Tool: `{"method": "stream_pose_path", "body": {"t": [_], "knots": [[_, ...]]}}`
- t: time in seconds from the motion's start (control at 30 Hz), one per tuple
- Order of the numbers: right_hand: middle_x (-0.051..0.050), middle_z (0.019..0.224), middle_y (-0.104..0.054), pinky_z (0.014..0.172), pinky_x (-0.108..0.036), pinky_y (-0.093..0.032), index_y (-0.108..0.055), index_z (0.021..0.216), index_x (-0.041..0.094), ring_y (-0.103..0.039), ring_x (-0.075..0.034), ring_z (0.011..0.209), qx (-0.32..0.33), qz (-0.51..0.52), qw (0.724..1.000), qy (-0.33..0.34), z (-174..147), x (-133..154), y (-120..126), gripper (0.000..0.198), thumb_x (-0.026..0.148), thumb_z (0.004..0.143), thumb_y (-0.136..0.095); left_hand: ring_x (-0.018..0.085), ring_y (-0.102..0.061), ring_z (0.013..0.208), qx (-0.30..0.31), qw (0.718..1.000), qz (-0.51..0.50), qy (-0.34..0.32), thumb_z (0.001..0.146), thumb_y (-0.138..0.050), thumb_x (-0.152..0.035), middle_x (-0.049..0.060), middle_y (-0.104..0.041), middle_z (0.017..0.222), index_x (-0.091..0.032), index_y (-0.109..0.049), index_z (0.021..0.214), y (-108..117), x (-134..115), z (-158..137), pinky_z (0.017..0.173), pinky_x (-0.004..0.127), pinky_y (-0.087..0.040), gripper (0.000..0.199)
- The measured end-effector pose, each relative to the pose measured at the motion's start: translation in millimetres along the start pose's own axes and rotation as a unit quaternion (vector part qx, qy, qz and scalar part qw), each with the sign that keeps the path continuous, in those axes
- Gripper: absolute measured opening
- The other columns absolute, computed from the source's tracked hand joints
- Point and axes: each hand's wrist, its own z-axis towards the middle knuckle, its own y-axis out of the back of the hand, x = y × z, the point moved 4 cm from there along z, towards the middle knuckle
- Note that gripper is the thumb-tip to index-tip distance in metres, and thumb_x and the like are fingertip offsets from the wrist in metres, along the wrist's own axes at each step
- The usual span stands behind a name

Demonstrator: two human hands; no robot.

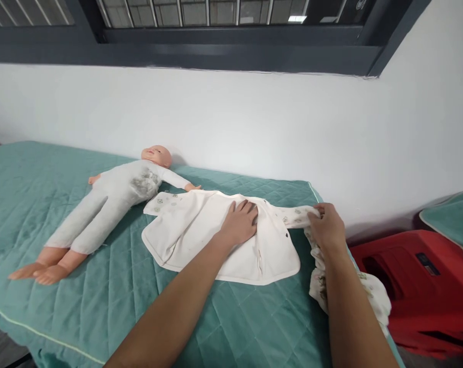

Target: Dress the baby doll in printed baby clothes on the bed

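Observation:
A small white baby jacket (201,240) lies spread open on the green quilted cover, its pale lining facing up and its printed sleeves stretched to both sides. My left hand (239,223) rests flat on the jacket near the neckline, fingers apart. At the end of the right-hand sleeve (295,216), my right hand (327,225) pinches the cuff between thumb and fingers. Beside my right forearm is a bunched white printed cloth (374,299), partly hidden by the arm. A baby doll (116,197) in a white bodysuit lies to the left, one hand close to the jacket's upper edge.
The green quilted cover (254,327) drapes over the bed's front edge. A white wall (231,117) and a dark window frame (235,53) stand behind. To the right are a red plastic stool (411,276) and another green cloth (452,220).

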Motion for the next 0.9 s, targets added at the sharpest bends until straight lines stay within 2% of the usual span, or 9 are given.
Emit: {"method": "stream_pose_path", "body": {"t": [0.1, 0.23, 0.33, 0.47, 0.57, 0.67, 0.8, 0.9], "knots": [[-0.013, 0.114, -0.064, 0.092, -0.037, -0.045, -0.056, 0.119, 0.019, -0.06, -0.027, 0.104, -0.026, 0.007, 1.0, 0.003, 0.6, -0.8, 0.8, 0.037, 0.028, 0.084, -0.049, 0.025, -0.033, 0.143, -0.027, 0.999, -0.019, 0.02, 0.093, -0.045, -0.03, 0.008, -0.048, 0.145, -0.024, -0.052, 0.129, 3.9, 0.8, -0.3, 0.122, 0.051, -0.023, 0.037], [-0.018, 0.127, -0.058, 0.093, -0.042, -0.045, -0.055, 0.125, 0.017, -0.058, -0.032, 0.113, 0.051, -0.099, 0.994, -0.006, -3.5, -1.1, -9.7, 0.042, 0.02, 0.085, -0.046, 0.021, -0.045, 0.132, -0.055, 0.996, -0.05, 0.043, 0.094, -0.045, -0.029, 0.006, -0.058, 0.133, -0.024, -0.06, 0.115, 7.8, 4.1, -0.5, 0.117, 0.04, -0.032, 0.026], [-0.022, 0.133, -0.053, 0.094, -0.045, -0.045, -0.054, 0.13, 0.013, -0.057, -0.037, 0.118, 0.064, -0.157, 0.985, 0.019, -6.9, 3.0, -13.8, 0.046, 0.02, 0.086, -0.044, 0.02, -0.048, 0.129, -0.054, 0.997, -0.051, 0.037, 0.095, -0.043, -0.027, 0.006, -0.06, 0.131, -0.023, -0.062, 0.112, 8.3, 3.5, -2.6, 0.116, 0.041, -0.032, 0.026], [-0.023, 0.137, -0.054, 0.096, -0.046, -0.046, -0.047, 0.139, 0.012, -0.058, -0.037, 0.121, 0.088, -0.143, 0.986, -0.002, -4.9, 1.5, -15.1, 0.058, 0.041, 0.089, -0.05, 0.022, -0.046, 0.134, -0.028, 0.998, -0.053, 0.017, 0.097, -0.039, -0.028, 0.006, -0.056, 0.14, -0.023, -0.061, 0.118, 7.4, -1.3, -8.5, 0.12, 0.048, -0.026, 0.031], [-0.022, 0.14, -0.055, 0.097, -0.045, -0.046, -0.041, 0.144, 0.014, -0.057, -0.037, 0.124, 0.129, -0.143, 0.981, -0.029, -0.2, -6.6, -13.8, 0.075, 0.056, 0.084, -0.057, 0.024, -0.038, 0.141, 0.004, 0.999, -0.046, -0.001, 0.096, -0.04, -0.029, 0.008, -0.048, 0.149, -0.023, -0.054, 0.13, 5.6, -4.6, -13.0, 0.122, 0.055, -0.02, 0.038], [-0.022, 0.136, -0.059, 0.094, -0.048, -0.048, -0.043, 0.142, 0.015, -0.059, -0.039, 0.121, 0.164, -0.158, 0.973, -0.028, 3.5, -14.2, -10.2, 0.084, 0.066, 0.078, -0.061, 0.025, -0.032, 0.146, 0.017, 0.999, -0.043, -0.001, 0.096, -0.04, -0.03, 0.009, -0.042, 0.155, -0.022, -0.044, 0.141, 6.7, -6.9, -20.2, 0.123, 0.057, -0.017, 0.046], [-0.026, 0.121, -0.066, 0.085, -0.056, -0.049, -0.054, 0.131, 0.014, -0.064, -0.045, 0.11, 0.175, -0.204, 0.962, -0.049, 5.2, -19.7, -2.8, 0.081, 0.073, 0.075, -0.059, 0.025, -0.038, 0.141, -0.035, 0.997, -0.065, 0.007, 0.098, -0.04, -0.032, 0.009, -0.047, 0.15, -0.022, -0.045, 0.139, 19.2, -18.7, -48.8, 0.121, 0.05, -0.027, 0.043], [-0.027, 0.118, -0.067, 0.082, -0.056, -0.051, -0.058, 0.127, 0.014, -0.064, -0.045, 0.108, 0.174, -0.219, 0.958, -0.059, 3.2, -18.7, 2.0, 0.069, 0.064, 0.079, -0.06, 0.022, -0.051, 0.126, -0.075, 0.99, -0.108, -0.048, 0.101, -0.038, -0.034, 0.009, -0.059, 0.135, -0.021, -0.055, 0.129, 28.1, -41.0, -86.5, 0.112, 0.041, -0.039, 0.035]]}}
